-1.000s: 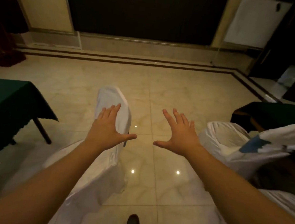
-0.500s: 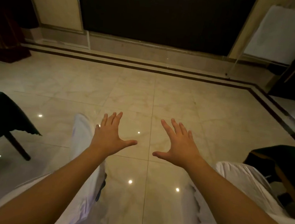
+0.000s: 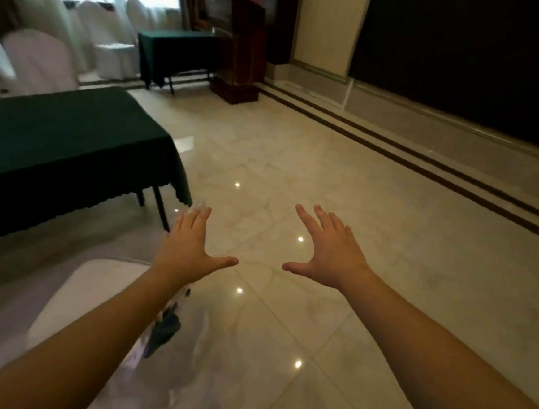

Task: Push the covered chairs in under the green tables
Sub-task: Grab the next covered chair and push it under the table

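Observation:
A white covered chair (image 3: 93, 290) stands at the lower left, its seat facing a green-clothed table (image 3: 63, 143) on the left. My left forearm crosses over that chair. My left hand (image 3: 190, 249) hovers open above the chair's far edge, palm down, fingers spread, holding nothing. My right hand (image 3: 328, 257) is also open and spread, out over the bare marble floor to the right of the chair. A second green table (image 3: 177, 51) stands further back with white covered chairs (image 3: 113, 37) behind it.
A pinkish covered chair (image 3: 37, 60) sits behind the near table at far left. A dark wooden lectern (image 3: 241, 50) stands at the back by the wall. Glossy marble floor (image 3: 328, 176) stretches ahead and right to a dark wall panel (image 3: 466, 58).
The view has swung left: the near green table and far window now fill the left side, and the right-hand chair and table are out of view. Both hands stay open and spread.

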